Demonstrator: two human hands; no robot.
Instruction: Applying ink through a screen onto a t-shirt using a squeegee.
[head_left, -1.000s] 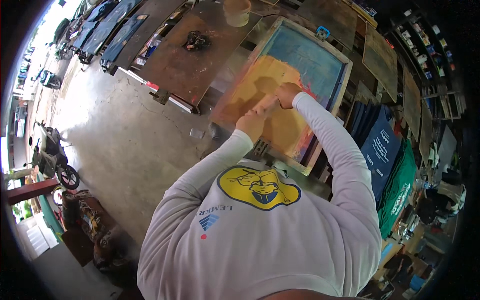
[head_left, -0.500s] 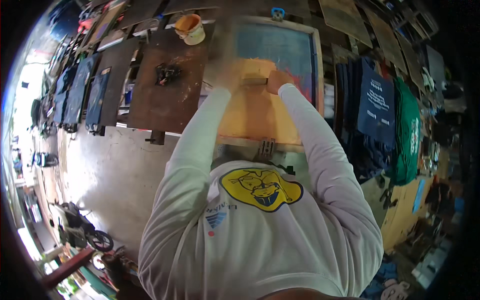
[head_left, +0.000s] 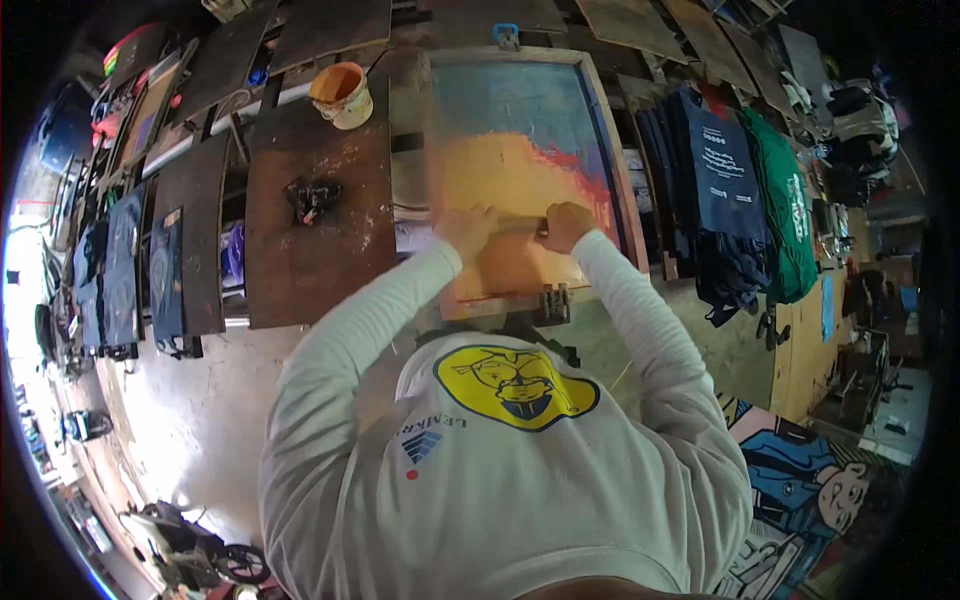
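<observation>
My left hand [head_left: 466,232] and my right hand [head_left: 569,226] are both closed on a squeegee [head_left: 519,225], one at each end. It lies crosswise on a wooden-framed printing screen [head_left: 612,165], nearer the screen's close edge than its far one. Orange ink [head_left: 482,165] coats most of the mesh from the middle toward me. Bluish mesh [head_left: 510,92] shows at the far end, with a reddish smear along the right. A metal hinge clamp [head_left: 556,302] grips the near edge of the frame. Beneath my hands the lower edge of the squeegee is hidden.
A bucket stained orange [head_left: 343,95] stands on a brown board [head_left: 330,250] to the left, beyond a dark crumpled lump [head_left: 313,199]. Dark blue fabric [head_left: 728,180] and green fabric [head_left: 778,210] hang at the right. A motorcycle [head_left: 190,545] stands at lower left.
Both hands have come nearer to me over the screen with the squeegee. My left hand, blurred before, now shows clearly at the squeegee's left end. The whole view has shifted.
</observation>
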